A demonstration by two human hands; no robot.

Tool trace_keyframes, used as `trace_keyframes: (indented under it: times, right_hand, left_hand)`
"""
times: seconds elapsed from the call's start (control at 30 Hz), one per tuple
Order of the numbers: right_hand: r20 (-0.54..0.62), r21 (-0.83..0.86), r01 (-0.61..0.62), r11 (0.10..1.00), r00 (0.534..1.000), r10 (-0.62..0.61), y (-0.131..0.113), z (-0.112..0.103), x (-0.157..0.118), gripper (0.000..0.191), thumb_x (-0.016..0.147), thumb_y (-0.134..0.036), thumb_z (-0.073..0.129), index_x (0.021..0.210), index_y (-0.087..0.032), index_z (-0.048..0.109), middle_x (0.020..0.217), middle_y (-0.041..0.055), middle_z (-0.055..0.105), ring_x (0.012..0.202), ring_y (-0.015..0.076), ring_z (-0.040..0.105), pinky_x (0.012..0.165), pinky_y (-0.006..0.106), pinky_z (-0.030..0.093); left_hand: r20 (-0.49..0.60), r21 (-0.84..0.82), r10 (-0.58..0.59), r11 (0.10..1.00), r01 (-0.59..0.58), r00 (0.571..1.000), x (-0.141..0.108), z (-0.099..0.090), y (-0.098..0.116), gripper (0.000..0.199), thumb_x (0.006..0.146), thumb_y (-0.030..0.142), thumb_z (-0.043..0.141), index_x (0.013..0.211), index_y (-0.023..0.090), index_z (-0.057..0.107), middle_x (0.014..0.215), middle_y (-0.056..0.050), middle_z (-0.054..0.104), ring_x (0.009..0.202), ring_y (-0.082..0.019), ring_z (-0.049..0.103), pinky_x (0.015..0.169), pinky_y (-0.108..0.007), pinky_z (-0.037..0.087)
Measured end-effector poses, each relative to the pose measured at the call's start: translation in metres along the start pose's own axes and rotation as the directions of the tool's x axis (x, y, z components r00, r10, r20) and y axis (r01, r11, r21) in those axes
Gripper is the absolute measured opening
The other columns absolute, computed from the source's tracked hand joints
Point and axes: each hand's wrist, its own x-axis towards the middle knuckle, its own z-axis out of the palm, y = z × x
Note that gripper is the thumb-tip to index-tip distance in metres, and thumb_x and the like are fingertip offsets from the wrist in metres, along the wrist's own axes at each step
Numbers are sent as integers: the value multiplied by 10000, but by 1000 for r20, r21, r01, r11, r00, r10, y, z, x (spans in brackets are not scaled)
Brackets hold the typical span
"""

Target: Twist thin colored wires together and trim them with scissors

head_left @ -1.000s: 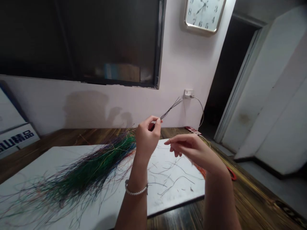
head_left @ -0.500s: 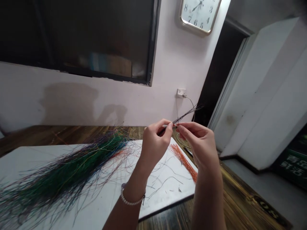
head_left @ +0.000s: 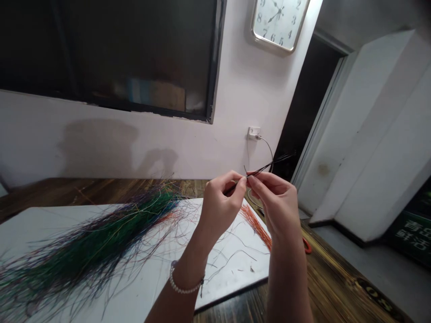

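Observation:
A thin bundle of black wires (head_left: pixel 269 167) is pinched between my two hands, raised above the far edge of the white board. My left hand (head_left: pixel 225 195) is closed on the bundle, thumb against forefinger. Touching it fingertip to fingertip, my right hand (head_left: pixel 274 195) pinches the same wires, and a short wire end sticks up where they meet. The free ends fan out past the right fingers. To the left lies a large tangled heap of green, blue and purple wires (head_left: pixel 111 233). An orange wire bundle (head_left: pixel 256 224) lies partly behind my right forearm.
The white board (head_left: pixel 161 287) rests on a dark wooden table (head_left: pixel 336 273). Loose wire bits are scattered on it. A red-orange handle or loop (head_left: pixel 306 246) shows beside my right forearm. A cable (head_left: pixel 267 142) runs from the wall socket (head_left: pixel 253 133). A clock (head_left: pixel 279 20) hangs above.
My right hand has shifted slightly left against my left fingertips and now pinches the black wires there. The wires' free ends point a little lower and farther right. The red-orange loop has come into view.

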Motion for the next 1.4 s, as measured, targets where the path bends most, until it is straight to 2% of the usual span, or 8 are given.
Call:
trace_keyframes:
  times: [0.17,0.43,0.67,0.8,1.03,1.2,1.4]
  right_hand:
    - [-8,34,15,999,1000,-15,-2,4,-2,86,696,-246,734,766,-196,733,675,9,669,588,91,555,533,225,461]
    - [4,-18,38,999,999,-38,-10,6,-9,143,710,-294,721,822,-205,734,709,26,677,629,126,582,520,253,466]
    - [27,13,80,997,996,-80,-15,9,-15,107,741,-216,683,836,-217,733,660,-2,634,592,92,540,525,224,453]
    - [54,-37,107,994,993,-104,-18,8,-17,133,766,-204,649,875,-225,722,652,-10,617,580,89,534,521,224,451]
    - [12,-171,167,971,986,-167,-26,4,-22,83,783,-215,650,834,-223,716,657,-5,647,576,100,573,489,209,465]
    - [-16,-307,235,922,968,-252,-38,5,-34,81,783,-182,640,811,-222,703,682,-6,654,590,101,588,493,200,467]
    - [-65,-438,303,846,928,-366,-45,13,-43,117,749,-121,622,788,-215,680,696,7,646,636,136,600,532,252,478]
  left_hand:
    - [-22,-28,-26,999,26,999,-2,1,4,195,862,249,520,691,163,557,561,21,489,511,-94,409,470,-232,307]
    - [-84,-183,-27,983,12,996,-4,3,12,221,845,248,533,639,177,495,472,68,309,426,-68,249,391,-218,206]
    - [-109,-241,-8,970,-18,994,-6,5,14,213,852,229,527,647,178,501,483,63,320,442,-67,269,403,-215,223]
    - [-127,-231,2,972,-31,992,-7,5,16,217,849,229,528,640,183,495,465,64,327,426,-65,283,394,-210,233]
    - [-212,-178,8,983,-47,977,-8,4,17,195,842,263,532,661,192,529,450,66,331,405,-67,252,376,-214,218]
    - [-233,-180,27,981,-70,972,-10,4,19,192,851,263,524,674,193,551,450,70,283,408,-68,233,375,-218,201]
    - [-246,-132,52,987,-87,968,-12,5,22,193,860,239,519,674,191,543,448,72,281,414,-68,249,375,-211,220]
